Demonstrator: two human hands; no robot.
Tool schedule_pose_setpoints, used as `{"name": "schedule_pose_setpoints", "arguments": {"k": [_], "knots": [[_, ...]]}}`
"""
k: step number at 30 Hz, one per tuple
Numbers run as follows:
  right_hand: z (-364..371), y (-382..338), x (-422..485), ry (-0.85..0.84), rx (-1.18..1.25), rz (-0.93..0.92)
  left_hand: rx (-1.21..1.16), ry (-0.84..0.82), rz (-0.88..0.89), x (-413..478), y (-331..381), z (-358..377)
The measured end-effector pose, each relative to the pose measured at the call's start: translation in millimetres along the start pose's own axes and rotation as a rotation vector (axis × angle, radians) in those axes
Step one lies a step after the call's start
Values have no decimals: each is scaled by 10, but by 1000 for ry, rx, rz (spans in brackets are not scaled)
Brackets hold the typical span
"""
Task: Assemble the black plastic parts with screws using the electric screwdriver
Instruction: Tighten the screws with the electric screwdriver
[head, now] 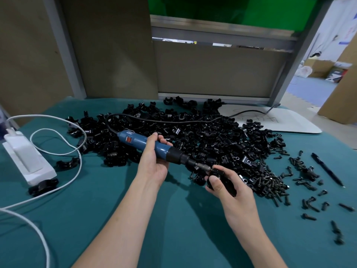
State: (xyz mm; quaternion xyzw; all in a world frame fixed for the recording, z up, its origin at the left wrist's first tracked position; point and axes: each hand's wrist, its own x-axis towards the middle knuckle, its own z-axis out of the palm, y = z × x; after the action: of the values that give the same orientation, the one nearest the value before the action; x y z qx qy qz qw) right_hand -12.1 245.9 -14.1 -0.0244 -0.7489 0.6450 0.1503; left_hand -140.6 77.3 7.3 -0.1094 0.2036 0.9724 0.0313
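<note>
Room: workshop bay, brown panels at 12 o'clock behind the bench, cardboard boxes on a blue floor at 2 o'clock.
Surface: teal cloth (135,213) over the bench, creased in places.
Pile: loose black parts (193,132) heaped from the centre out to 1 o'clock.
Screws: (274,182) scattered at 3 o'clock, just beside the right hand.
Left hand: (154,163) fingers wrapped tight round the blue barrel of the screwdriver (146,144).
Right hand: (229,188) clamped on one part (222,180), thumb across its near face, held just above the cloth.
Axis: the driver runs from 10 o'clock (cord end) down to 4 o'clock (bit).
Key relation: the held part lies at 4 o'clock from the left grip, right at the bit tip; the two look to be touching (the screw itself is hidden).
Judgement: driving is likely under way or about to be; the part must stay square to the bit or the tip may slip.
Cord: (164,120) black, trailing over the pile toward 1 o'clock.
Clutter: white adapter (29,161) and cable (63,151) at 9 o'clock; pen (326,169) at 3 o'clock; white board (280,120) at 1 o'clock.
</note>
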Motion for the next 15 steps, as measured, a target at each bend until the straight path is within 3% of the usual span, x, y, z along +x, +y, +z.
{"name": "schedule_pose_setpoints", "arguments": {"k": [15], "knots": [[5,-13,-2,-9,27,31,4,-13,3,-31,-9,6]]}}
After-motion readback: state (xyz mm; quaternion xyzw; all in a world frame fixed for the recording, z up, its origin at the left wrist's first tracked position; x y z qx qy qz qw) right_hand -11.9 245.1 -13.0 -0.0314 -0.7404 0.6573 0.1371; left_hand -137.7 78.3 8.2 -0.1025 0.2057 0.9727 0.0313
